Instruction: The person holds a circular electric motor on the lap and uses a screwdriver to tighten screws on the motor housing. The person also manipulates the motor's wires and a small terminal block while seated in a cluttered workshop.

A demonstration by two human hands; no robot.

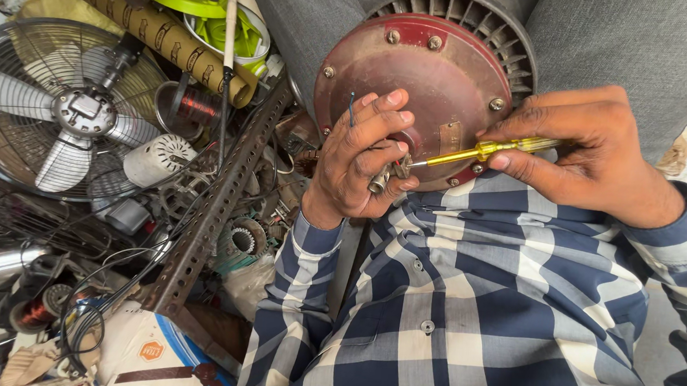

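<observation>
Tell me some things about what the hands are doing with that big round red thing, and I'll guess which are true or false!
1. The right hand holds a yellow-handled screwdriver. True.
2. The screwdriver tip points at the middle of the red motor cover. True.
3. The left hand is empty. False: its fingers pinch small metal parts beside the screwdriver tip.
4. The metal fan is spinning on the person's lap. False: it lies in the pile of parts to the side, blades sharp and not blurred.
5. The person wears a blue checked shirt. True.
</observation>
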